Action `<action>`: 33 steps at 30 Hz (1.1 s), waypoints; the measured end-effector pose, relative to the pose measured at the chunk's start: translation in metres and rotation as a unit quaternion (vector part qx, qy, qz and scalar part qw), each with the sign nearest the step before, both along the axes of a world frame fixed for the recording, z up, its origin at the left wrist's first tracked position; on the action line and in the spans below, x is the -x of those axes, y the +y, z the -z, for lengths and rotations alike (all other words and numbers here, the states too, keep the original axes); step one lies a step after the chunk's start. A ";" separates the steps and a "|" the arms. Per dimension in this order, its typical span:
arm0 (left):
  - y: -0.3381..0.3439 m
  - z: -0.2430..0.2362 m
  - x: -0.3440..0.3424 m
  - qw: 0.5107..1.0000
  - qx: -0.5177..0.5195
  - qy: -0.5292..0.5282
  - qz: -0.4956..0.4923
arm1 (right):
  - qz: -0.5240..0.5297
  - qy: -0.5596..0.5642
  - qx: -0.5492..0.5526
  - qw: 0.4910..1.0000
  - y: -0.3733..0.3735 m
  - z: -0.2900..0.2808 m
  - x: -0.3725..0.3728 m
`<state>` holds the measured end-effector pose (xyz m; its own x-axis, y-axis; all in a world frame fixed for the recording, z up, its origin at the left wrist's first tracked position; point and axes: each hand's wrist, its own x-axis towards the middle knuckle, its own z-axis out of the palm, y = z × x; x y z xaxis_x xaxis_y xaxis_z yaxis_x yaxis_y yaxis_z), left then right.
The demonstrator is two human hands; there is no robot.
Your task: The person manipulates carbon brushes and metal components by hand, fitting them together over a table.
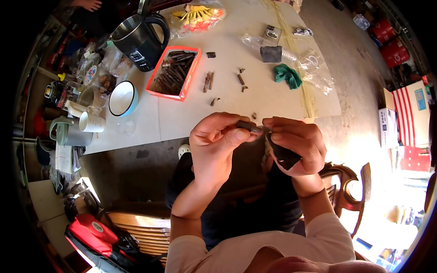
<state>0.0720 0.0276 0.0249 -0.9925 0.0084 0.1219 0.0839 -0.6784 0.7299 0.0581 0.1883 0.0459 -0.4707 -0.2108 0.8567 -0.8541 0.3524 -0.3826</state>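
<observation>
My left hand (pixel 214 150) pinches a small dark bar-shaped piece (pixel 247 127) between thumb and fingers. Beside it, my right hand (pixel 305 143) grips a dark, thin piece of material (pixel 283 151), perhaps a sheet or cloth; I cannot tell which. Both hands are raised close together in front of the table's near edge. Beyond them, small dark pieces (pixel 209 81) lie on the white tabletop (pixel 227 45), alongside an open orange-red box (pixel 197 57) of dark pieces, a dark grey block (pixel 271 54) and a crumpled green cloth (pixel 286 75).
A black kettle (pixel 139 45), white bowl (pixel 121 98), mug (pixel 91 122) and bagged bananas (pixel 198 16) occupy the table's left and back. Another person's hand (pixel 91 5) shows at top left. A wooden bench (pixel 136 220) is below me, with a red bag (pixel 95 232).
</observation>
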 end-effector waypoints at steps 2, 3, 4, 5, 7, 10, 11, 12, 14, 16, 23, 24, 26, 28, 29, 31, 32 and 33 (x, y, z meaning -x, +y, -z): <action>0.000 -0.012 -0.004 1.000 0.005 0.012 0.011 | -0.015 -0.024 0.031 0.999 0.000 -0.002 -0.002; -0.002 -0.014 -0.007 1.000 0.002 0.023 0.019 | -0.037 -0.066 0.051 0.996 0.001 -0.002 -0.006; -0.004 -0.015 -0.009 0.999 0.000 0.034 0.028 | -0.103 -0.150 0.145 0.972 -0.001 0.002 -0.009; -0.007 -0.006 -0.009 0.994 -0.080 0.058 0.052 | -0.167 -0.231 0.236 0.929 -0.004 0.007 -0.010; -0.005 -0.003 -0.003 0.996 -0.047 0.065 0.042 | -0.255 -0.409 0.378 0.791 -0.005 0.008 -0.009; -0.003 -0.002 0.001 0.999 -0.003 -0.006 0.032 | -0.293 -0.559 0.452 0.631 0.000 0.015 0.005; 0.000 -0.002 0.004 0.999 0.008 -0.021 0.033 | -0.291 -0.564 0.450 0.628 0.002 0.016 0.006; 0.001 -0.003 0.005 0.999 0.021 -0.037 0.032 | -0.304 -0.565 0.453 0.619 0.002 0.017 0.007; 0.005 -0.003 0.006 0.998 -0.007 -0.057 0.036 | -0.328 -0.569 0.458 0.600 0.004 0.019 0.008; 0.008 -0.005 0.008 0.996 -0.033 -0.067 0.051 | -0.305 -0.572 0.461 0.606 0.002 0.016 0.010; 0.008 0.003 0.006 0.994 0.002 -0.080 0.070 | -0.254 -0.557 0.432 0.662 -0.018 0.030 0.010; 0.013 0.006 0.008 0.996 0.035 -0.057 0.053 | -0.251 -0.546 0.428 0.675 -0.017 0.029 0.009; 0.018 0.004 0.009 0.992 0.120 -0.034 0.007 | -0.242 -0.521 0.429 0.697 -0.019 0.023 0.007; 0.018 0.003 0.007 0.993 0.109 -0.035 -0.007 | -0.234 -0.517 0.421 0.708 -0.020 0.021 0.005; 0.015 -0.001 0.010 0.993 0.115 -0.022 -0.007 | -0.243 -0.509 0.417 0.713 -0.020 0.016 0.007; 0.012 0.005 0.009 0.993 0.116 -0.023 -0.007 | -0.252 -0.515 0.400 0.715 -0.020 0.019 0.004; 0.009 0.004 0.010 0.990 0.136 -0.012 -0.023 | -0.260 -0.514 0.391 0.717 -0.020 0.016 0.004; 0.008 0.007 0.009 0.988 0.151 -0.009 -0.037 | -0.262 -0.521 0.382 0.717 -0.018 0.018 0.003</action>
